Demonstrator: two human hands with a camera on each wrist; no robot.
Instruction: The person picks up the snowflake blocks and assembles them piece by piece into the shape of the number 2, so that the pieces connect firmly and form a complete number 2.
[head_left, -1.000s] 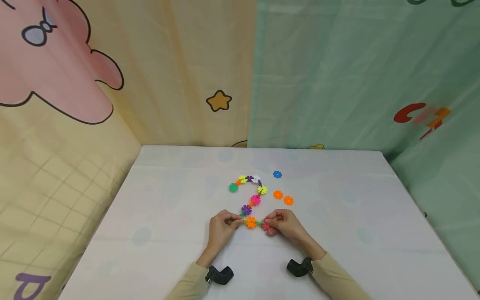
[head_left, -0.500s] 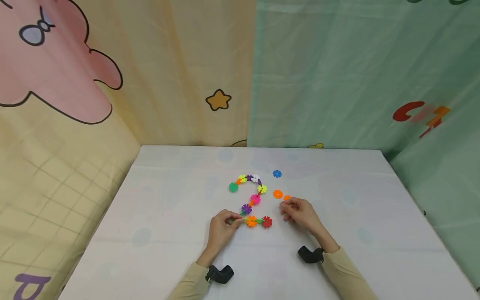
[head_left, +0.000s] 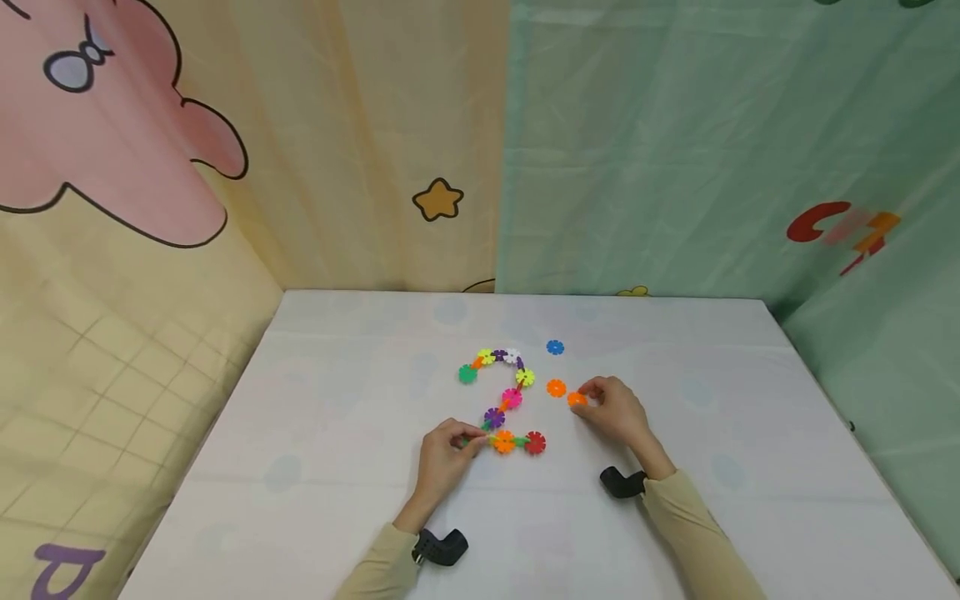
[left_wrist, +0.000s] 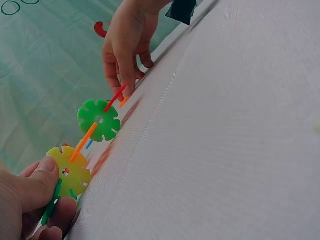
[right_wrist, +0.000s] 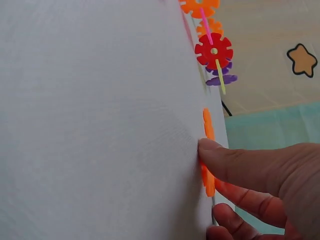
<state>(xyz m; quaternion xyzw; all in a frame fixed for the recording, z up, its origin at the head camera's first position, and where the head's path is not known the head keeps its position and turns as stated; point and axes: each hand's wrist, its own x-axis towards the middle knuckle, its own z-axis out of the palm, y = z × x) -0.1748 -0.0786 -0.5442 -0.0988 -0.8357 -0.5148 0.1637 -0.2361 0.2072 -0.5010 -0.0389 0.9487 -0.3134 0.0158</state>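
Observation:
A chain of colourful notched interlocking discs curves over the white table [head_left: 337,500], from a green disc [head_left: 467,374] at its far end to a red disc [head_left: 536,442] at its near right. My left hand [head_left: 444,458] pinches a yellow disc [left_wrist: 75,172] at the chain's near left bend, thumb on top. Beyond it, a green disc [left_wrist: 99,120] stands on edge. To the right of the chain, my right hand [head_left: 617,412] pinches a loose orange disc [head_left: 577,400] lying on the table. The fingers partly hide this disc in the right wrist view.
A second loose orange disc [head_left: 556,388] lies just left of the right hand. Farther back is a loose blue disc [head_left: 555,347]. Printed curtains [head_left: 637,150] hang behind the table and along its sides. Both wrists carry black camera mounts [head_left: 622,482].
The right hand has let go of the red disc at the chain's end and moved right and away, taking hold of a loose orange disc. The left hand has stayed on the chain.

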